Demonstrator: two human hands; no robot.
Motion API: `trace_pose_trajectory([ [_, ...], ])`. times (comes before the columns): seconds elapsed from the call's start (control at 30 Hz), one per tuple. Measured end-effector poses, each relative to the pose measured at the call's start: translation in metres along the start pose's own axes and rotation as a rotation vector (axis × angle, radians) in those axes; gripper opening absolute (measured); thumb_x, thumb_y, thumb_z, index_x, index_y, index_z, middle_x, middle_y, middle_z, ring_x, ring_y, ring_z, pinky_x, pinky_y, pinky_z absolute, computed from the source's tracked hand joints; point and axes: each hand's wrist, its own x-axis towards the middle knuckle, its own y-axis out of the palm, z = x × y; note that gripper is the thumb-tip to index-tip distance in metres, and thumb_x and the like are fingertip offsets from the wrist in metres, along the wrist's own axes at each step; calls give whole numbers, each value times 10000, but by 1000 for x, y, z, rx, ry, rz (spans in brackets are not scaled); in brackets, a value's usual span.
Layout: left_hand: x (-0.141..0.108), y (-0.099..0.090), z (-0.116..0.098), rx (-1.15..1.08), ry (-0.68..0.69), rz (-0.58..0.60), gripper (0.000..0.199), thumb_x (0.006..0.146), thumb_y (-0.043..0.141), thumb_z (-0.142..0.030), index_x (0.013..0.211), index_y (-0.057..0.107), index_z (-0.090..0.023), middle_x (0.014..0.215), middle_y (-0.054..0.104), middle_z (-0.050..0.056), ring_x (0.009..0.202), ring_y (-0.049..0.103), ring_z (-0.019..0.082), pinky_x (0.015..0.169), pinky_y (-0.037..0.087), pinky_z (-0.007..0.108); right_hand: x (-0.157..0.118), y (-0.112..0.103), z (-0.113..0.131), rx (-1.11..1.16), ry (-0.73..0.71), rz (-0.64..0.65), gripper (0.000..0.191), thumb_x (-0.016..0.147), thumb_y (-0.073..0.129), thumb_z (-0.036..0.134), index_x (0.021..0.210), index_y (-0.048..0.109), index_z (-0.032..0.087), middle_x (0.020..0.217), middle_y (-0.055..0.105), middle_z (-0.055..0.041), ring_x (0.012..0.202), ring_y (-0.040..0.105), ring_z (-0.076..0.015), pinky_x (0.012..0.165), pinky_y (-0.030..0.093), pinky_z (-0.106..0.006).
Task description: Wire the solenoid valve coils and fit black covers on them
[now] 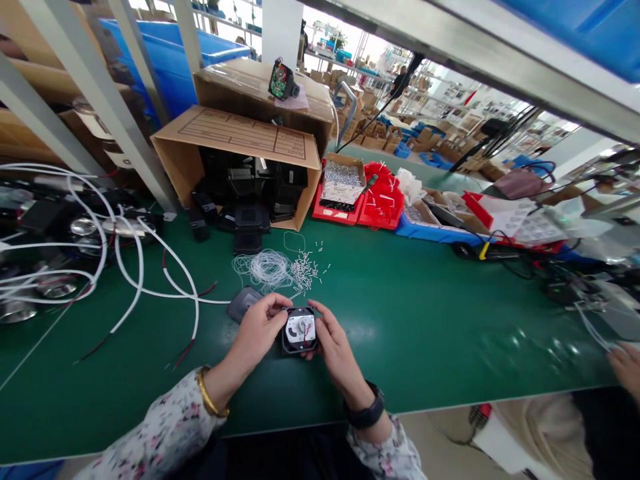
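Observation:
Between my two hands is a small black square housing (300,331), with a pale metal plate and thin red wires inside. My left hand (260,328) pinches its left edge near the top corner. On the other side, my right hand (336,339) grips the right edge, with some fingertips under it. A dark grey cover (244,303) lies on the green table just beyond my left hand, a white cable running to it from the left. Behind the housing are a coil of clear thin cord (267,268) and a pile of small screws (303,270).
An open cardboard box (235,133) of black housings stands at the back. Red trays (340,215) and a blue tray (430,229) line the far edge. White cables (140,267) and lamp parts crowd the left. Another person's hand (626,367) is at the far right.

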Motion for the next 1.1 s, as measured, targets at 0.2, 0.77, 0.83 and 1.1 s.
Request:
trace_pose_trajectory([
  [0.2, -2, 3, 1, -42, 0, -32, 240, 805, 466, -367, 879, 565, -161, 822, 623, 40, 752, 589, 188, 657, 460, 280, 0, 0, -5, 51, 66, -59, 479, 833, 502, 471, 1208, 422, 184, 834, 614, -39, 522, 595, -120, 444, 490, -229],
  [0.77, -3, 6, 6, 28, 87, -114, 220, 828, 463, -337, 910, 570, -163, 886, 638, 57, 806, 620, 199, 707, 495, 301, -1, 6, -5, 66, 35, -120, 492, 822, 509, 462, 1205, 413, 167, 760, 610, -18, 458, 565, -111, 433, 472, -232],
  [0.83, -7, 5, 6, 39, 101, -95, 235, 832, 457, -319, 971, 573, -169, 966, 645, 67, 879, 623, 207, 777, 502, 324, -2, 5, -3, 67, 18, -108, 500, 830, 511, 452, 1238, 399, 183, 758, 591, -5, 473, 564, -106, 449, 475, -232],
  [1.1, -19, -3, 11, 275, 188, 29, 487, 791, 438, -172, 1275, 477, -207, 1345, 492, 44, 1255, 424, 203, 1104, 279, 425, -9, -6, 3, 210, 48, 59, 606, 831, 556, 334, 1371, 296, 243, 973, 596, -42, 690, 618, -132, 671, 506, -308],
])
